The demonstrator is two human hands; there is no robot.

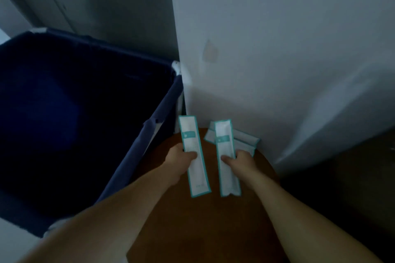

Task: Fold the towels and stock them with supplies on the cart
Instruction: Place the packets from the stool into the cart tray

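The left hand (181, 156) pinches a long, flat white packet with teal edging (190, 132) near its middle, thumb on top. The right hand (242, 161) pinches a second teal-edged packet (223, 134) the same way. Both are held over the round brown wooden desk (203, 220). They look light, thin and bendy, probably slick, so a mid-length pinch suits them. More matching packets (245, 142) lie behind, by the white wall (277, 60). The dark blue fabric cart bin (64, 113) stands to the left.
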